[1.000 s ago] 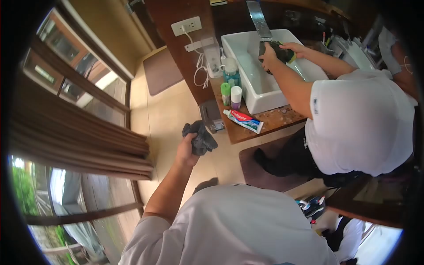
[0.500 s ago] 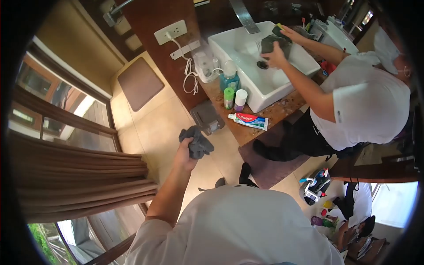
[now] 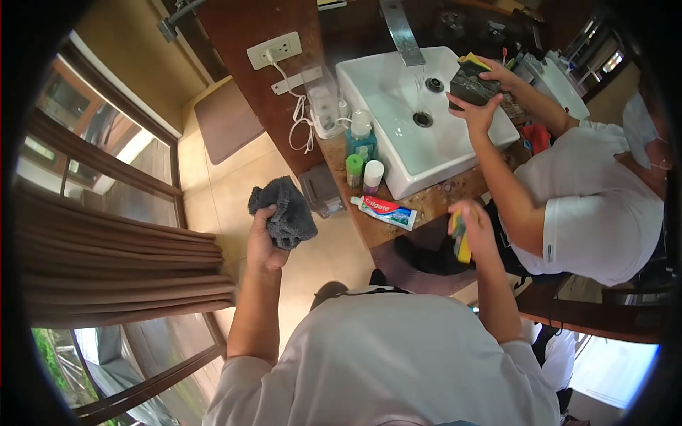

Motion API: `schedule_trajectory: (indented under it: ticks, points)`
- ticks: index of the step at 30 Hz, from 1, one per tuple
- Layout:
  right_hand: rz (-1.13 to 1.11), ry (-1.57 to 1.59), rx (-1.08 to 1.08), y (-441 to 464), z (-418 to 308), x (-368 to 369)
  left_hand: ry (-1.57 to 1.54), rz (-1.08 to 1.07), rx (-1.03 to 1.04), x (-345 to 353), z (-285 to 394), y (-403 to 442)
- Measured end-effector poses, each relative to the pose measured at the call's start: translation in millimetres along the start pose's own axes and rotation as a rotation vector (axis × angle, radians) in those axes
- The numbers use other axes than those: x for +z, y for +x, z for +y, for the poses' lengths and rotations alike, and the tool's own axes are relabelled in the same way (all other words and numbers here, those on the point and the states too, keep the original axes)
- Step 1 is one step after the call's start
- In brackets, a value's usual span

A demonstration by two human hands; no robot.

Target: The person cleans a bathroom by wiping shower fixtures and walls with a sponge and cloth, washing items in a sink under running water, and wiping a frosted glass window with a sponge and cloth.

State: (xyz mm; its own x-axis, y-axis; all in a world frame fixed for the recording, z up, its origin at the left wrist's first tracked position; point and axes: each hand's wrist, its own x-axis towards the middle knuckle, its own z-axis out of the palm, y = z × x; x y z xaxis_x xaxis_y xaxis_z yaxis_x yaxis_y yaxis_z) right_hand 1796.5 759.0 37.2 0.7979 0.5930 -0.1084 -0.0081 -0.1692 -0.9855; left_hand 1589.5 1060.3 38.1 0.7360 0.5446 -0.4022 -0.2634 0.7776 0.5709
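Note:
My left hand (image 3: 266, 238) grips a crumpled dark grey cloth (image 3: 288, 211), held up over the tiled floor left of the counter. My right hand (image 3: 477, 231), a little blurred, is closed around a yellow sponge (image 3: 463, 250) with a darker part, just off the counter's front edge. The toothpaste tube (image 3: 386, 211) lies on the wooden counter (image 3: 426, 197) between my two hands. Past it stands the white sink (image 3: 405, 160), with water running from the tap (image 3: 402, 35).
At the sink, a co-worker's hands (image 3: 486, 110) hold a dark flat-sided object (image 3: 472, 86) and a yellow sponge (image 3: 470, 59). Beside the basin stand a blue bottle (image 3: 360, 135), a green-capped container (image 3: 354, 170) and a white-capped one (image 3: 373, 175). A grey bin (image 3: 321, 190) is below.
My right hand has come into view with a yellow sponge. My left hand has shifted left with the cloth. The co-worker has raised the dark object, uncovering more of the basin.

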Motion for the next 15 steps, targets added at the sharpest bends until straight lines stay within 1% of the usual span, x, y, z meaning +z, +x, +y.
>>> schedule_trajectory:
  ticks: [1, 2, 4, 6, 9, 12, 15]
  points:
    - [0.024, 0.072, -0.107, 23.5, -4.6, 2.8, -0.013, -0.006, 0.014, 7.7, -0.6, -2.5]
    - [0.012, 0.193, -0.069, 46.1, -13.9, -0.3, -0.015, -0.020, 0.014, 15.1, -0.7, -4.0]
    - [-0.132, 0.442, -0.104, 96.8, -24.4, -3.6, -0.017, -0.048, 0.014, 30.3, 0.6, -6.5]
    - [-0.276, 0.739, 0.102, 143.2, -39.4, -1.5, 0.000, -0.051, -0.016, 46.3, 5.4, -8.9]
    - [-0.018, 0.915, 0.337, 205.8, -36.2, 17.2, 0.046, -0.105, -0.025, 64.5, 14.0, -2.6]
    - [0.125, 0.799, 0.430, 254.1, -6.8, 19.0, 0.077, -0.162, -0.052, 76.1, 22.7, 13.6]
    - [0.044, 0.760, 0.473, 297.1, 24.2, 9.9, 0.105, -0.240, -0.088, 97.9, 25.0, 31.3]
